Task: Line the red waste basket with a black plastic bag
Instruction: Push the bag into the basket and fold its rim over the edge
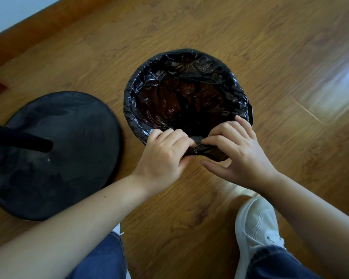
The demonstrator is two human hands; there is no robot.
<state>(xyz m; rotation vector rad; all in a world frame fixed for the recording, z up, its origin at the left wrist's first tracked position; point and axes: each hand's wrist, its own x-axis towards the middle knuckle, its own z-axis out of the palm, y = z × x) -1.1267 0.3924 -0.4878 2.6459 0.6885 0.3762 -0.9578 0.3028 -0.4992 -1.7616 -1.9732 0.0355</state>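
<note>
Black bag (186,85) rim pinched by both hands (165,156) at near edge.

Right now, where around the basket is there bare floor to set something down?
Bare floor lies beyond and right of the black bag. Crowded: the near rim, where left hand and right hand pinch plastic, and the narrow gap to the round black base.

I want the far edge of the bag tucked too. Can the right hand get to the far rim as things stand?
Probably yes: nothing lies between the right hand and the far rim, only the open bag. But it is pinching slack at the near rim with the left hand.
</note>
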